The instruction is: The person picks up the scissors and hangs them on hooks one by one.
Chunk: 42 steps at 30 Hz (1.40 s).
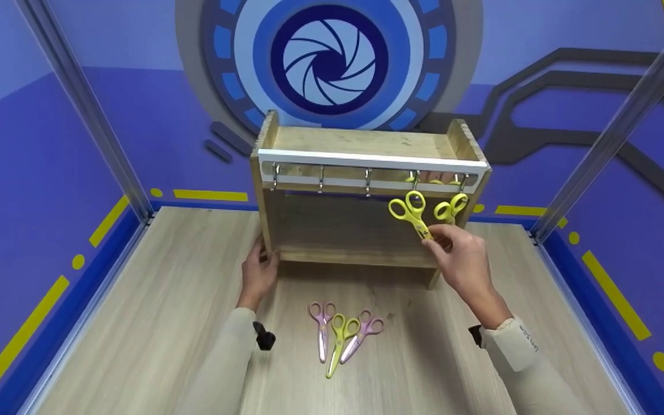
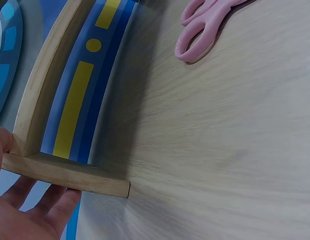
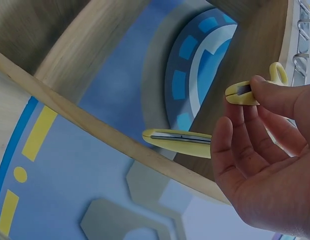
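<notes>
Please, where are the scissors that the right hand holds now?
In the head view, right of centre: the yellow scissors are in the right hand, by the second hook from the right, just left of another yellow pair.

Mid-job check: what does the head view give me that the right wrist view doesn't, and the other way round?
Only the head view shows the left hand holding the wooden rack's side, and, on the table, pink scissors left and right of a yellow pair.

Only the right wrist view shows the tip of the held yellow scissors and the blade end of the second yellow pair.

Both show the right hand gripping its scissors, the rack and metal hooks.
</notes>
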### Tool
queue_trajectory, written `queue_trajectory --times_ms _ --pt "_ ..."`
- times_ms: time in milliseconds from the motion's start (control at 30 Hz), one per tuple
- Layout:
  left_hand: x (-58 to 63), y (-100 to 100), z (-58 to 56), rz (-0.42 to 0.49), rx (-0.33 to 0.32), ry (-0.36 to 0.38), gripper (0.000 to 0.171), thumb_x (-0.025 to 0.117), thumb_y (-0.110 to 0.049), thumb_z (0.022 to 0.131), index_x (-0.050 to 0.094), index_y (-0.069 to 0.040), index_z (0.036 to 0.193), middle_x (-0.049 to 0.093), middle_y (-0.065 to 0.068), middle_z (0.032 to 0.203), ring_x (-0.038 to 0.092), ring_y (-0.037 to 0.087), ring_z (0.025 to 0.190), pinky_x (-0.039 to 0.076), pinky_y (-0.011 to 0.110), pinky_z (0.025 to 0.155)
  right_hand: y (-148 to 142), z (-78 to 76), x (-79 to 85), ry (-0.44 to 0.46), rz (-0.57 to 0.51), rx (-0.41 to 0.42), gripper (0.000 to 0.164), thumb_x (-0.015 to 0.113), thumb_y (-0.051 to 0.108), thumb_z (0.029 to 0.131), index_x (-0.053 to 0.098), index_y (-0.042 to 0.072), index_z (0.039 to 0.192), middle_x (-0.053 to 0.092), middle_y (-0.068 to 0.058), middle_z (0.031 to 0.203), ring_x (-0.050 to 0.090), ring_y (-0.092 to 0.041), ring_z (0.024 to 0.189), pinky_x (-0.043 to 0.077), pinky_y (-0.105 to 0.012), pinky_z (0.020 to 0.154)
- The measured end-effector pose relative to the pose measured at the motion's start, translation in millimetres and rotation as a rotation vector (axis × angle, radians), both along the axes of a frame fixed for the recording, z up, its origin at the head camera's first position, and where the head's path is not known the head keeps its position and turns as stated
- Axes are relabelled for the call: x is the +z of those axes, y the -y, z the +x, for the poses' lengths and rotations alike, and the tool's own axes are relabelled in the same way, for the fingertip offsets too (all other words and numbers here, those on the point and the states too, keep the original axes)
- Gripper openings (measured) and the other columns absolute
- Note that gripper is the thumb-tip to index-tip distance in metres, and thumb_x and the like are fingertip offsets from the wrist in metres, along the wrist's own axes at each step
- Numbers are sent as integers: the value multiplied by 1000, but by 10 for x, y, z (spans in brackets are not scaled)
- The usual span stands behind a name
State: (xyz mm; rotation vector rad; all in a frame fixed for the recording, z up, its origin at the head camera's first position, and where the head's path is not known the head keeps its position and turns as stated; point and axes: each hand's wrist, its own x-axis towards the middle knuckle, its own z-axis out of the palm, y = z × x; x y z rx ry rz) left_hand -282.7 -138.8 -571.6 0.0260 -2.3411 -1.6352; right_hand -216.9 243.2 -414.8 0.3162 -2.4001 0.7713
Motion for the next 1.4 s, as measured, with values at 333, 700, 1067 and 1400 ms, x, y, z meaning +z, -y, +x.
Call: queue_trajectory --times_ms 333,700,1067,1400 --pt "19 -1 -3 11 -13 -5 54 58 -16 106 40 -8 156 57 23 142 59 39 126 54 52 98 17 -37 -62 6 -19 -7 18 83 8 87 76 2 102 73 -10 85 67 -21 73 58 -40 65" --pt "19 13 -5 17 -10 5 55 57 -15 105 39 -9 157 57 22 142 59 38 127 53 52 99 120 -147 -149 81 -72 -16 18 82 10 88 76 1 102 75 -12 88 70 -25 76 60 -44 69" --pt "-11 5 -5 -1 1 -38 50 59 -13 104 46 -6 152 60 24 138 62 39 122 55 53 97 217 -243 -209 113 -81 5 14 79 13 90 76 2 98 75 -10 85 71 -25 75 59 -44 70" --pt "-17 -4 -2 19 -2 -48 54 60 -10 103 43 -3 153 61 25 134 63 39 121 55 51 96 239 -291 -227 132 -67 -4 13 79 12 90 75 1 97 75 -12 84 70 -28 76 58 -47 71"
